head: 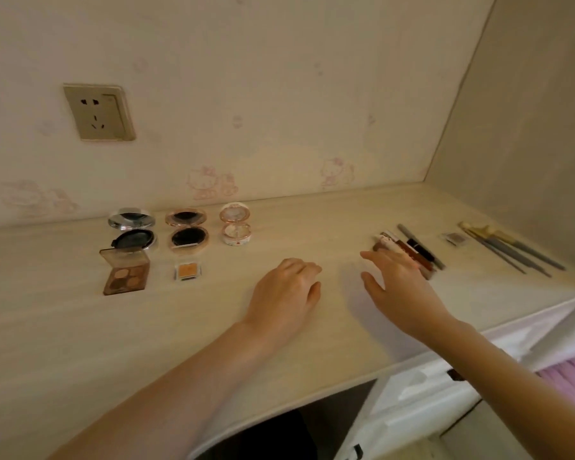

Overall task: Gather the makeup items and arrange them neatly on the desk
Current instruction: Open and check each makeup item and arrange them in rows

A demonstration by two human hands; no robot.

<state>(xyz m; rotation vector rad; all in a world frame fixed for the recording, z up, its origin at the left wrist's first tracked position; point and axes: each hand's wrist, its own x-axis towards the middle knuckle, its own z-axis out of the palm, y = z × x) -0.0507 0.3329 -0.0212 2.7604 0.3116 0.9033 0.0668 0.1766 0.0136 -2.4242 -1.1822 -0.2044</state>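
Three open round compacts stand in a row at the back left: a silver one, a rose-gold one and a small white one. In front of them lie a brown eyeshadow palette and a small orange pan. My left hand rests on the desk with fingers loosely bent, holding nothing. My right hand hovers with fingers spread, its fingertips over a cluster of lipsticks and pencils. A small clear case and several brushes lie at the right.
A wall socket sits on the wallpapered back wall. A side wall closes the desk on the right. Below the desk's front edge at the right are white drawers and pink fabric.
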